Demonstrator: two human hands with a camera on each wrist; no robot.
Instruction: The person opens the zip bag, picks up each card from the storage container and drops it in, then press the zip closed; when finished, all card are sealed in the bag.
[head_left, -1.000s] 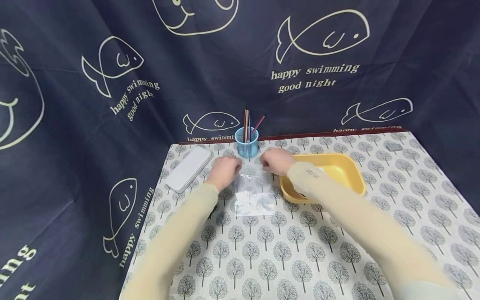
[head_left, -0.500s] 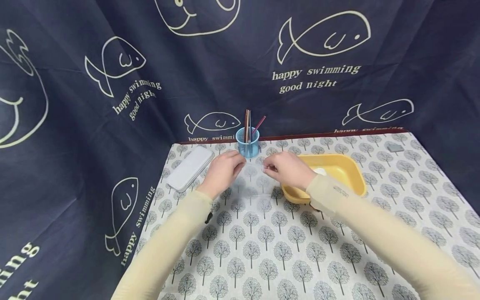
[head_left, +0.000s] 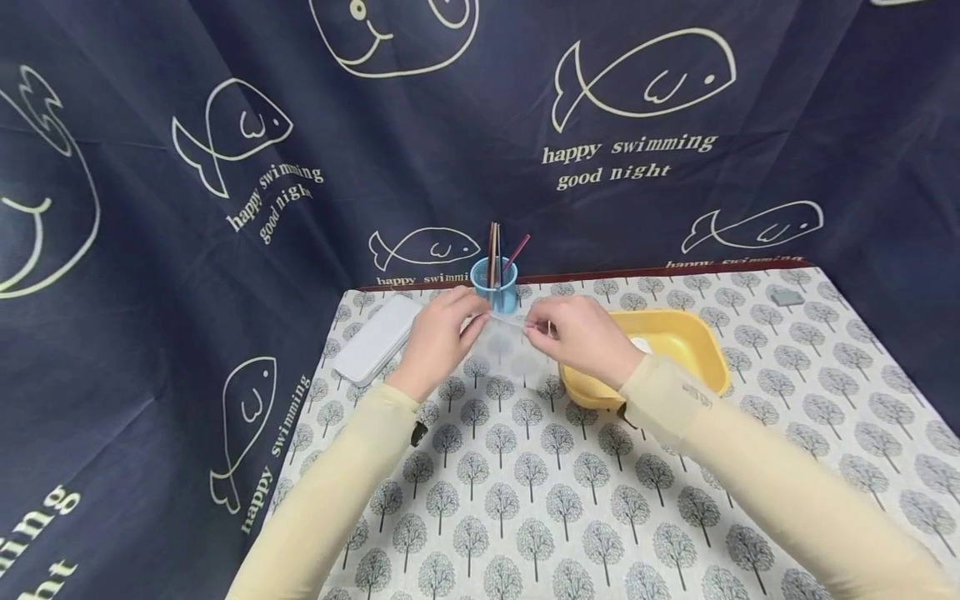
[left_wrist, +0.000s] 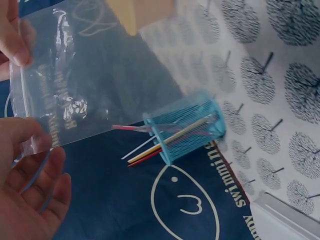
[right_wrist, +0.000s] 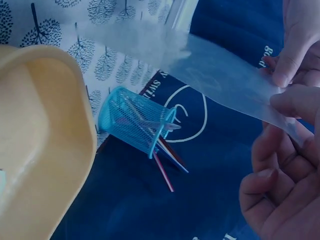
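Note:
A clear plastic zip bag (left_wrist: 100,75) hangs between the two hands above the tablecloth, its top edge stretched from one to the other. My left hand (head_left: 442,337) pinches one end of that edge between thumb and fingers. At the opposite end my right hand (head_left: 581,333) pinches it the same way. In the right wrist view the bag (right_wrist: 220,80) slopes away from the fingertips as a hazy sheet. The bag looks flat, with nothing seen inside. Behind the hands stands a blue mesh pen cup (head_left: 495,287) holding several pencils or pens.
A yellow plastic basin (head_left: 693,354) with a white item (head_left: 641,343) in it stands by my right hand, partly behind the forearm. A white oblong case (head_left: 378,337) lies to the left. A small grey block (head_left: 786,297) sits far right. Dark fabric hangs behind the table.
Both hands have lifted the bag up from near the tabletop and come closer to the head camera. The bag has tilted, so mainly its top edge shows in the head view.

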